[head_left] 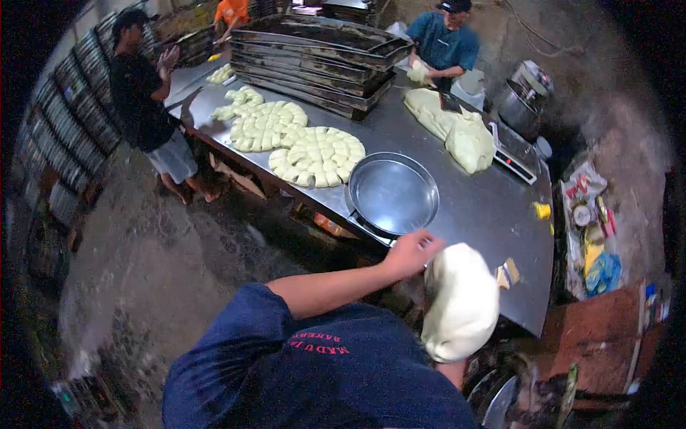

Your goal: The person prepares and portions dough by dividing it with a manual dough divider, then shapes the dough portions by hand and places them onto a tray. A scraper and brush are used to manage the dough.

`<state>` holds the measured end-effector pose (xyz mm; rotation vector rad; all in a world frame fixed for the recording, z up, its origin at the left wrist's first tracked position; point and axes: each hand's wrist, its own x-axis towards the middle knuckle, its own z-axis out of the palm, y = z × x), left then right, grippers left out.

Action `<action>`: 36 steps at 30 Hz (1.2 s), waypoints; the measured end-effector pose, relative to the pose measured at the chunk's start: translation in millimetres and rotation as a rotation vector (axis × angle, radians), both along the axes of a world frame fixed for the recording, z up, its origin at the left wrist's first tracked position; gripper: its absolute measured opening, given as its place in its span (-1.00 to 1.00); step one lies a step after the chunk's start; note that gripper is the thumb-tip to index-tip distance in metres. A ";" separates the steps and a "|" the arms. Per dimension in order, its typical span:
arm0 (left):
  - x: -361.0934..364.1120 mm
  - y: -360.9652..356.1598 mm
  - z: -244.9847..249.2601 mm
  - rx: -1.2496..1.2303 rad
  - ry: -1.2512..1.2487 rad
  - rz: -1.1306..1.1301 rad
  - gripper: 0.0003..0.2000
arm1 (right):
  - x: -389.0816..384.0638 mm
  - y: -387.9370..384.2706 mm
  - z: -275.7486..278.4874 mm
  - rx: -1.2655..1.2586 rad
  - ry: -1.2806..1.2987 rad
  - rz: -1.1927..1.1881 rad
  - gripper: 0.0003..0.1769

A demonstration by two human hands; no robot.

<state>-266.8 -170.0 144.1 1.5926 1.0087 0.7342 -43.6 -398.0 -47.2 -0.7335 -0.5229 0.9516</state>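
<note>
A big, smooth lump of white dough (463,304) hangs over the table's near edge, close to my body. My right forearm comes up beneath the lump, and that hand is hidden under it, bearing it. Beside its upper left side is my left hand (414,254), fingers curled in; whatever they may hold is too small to make out. Just beyond this hand stands a round, shallow metal pan (394,194) with nothing in it. Two scored rounds of divided dough, the nearer (318,157) and the farther (269,126), lie left of the pan.
Stacked dark trays (314,61) stand at the back of the metal table (457,236). A larger dough mass (450,129) lies near a digital scale (513,154). One person (146,93) stands at left; another (443,43) handles dough opposite. A flat tool (507,274) lies right.
</note>
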 end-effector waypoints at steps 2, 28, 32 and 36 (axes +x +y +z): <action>-4.8 4.6 -20.4 -0.526 -0.040 -0.149 -0.21 | -22.2 16.1 9.2 0.005 -0.089 -0.018 -0.47; -129.9 73.6 -39.0 -0.329 -0.281 0.613 -0.59 | 1.0 327.9 218.6 -0.209 -1.269 0.540 -0.50; -119.0 96.4 -17.5 -0.160 -0.346 0.737 -0.75 | -29.1 368.1 238.7 -0.212 -1.440 0.686 -0.51; -71.4 155.1 -20.4 0.065 -0.085 0.516 -0.79 | -108.8 419.3 32.7 -0.145 -2.206 0.163 -0.38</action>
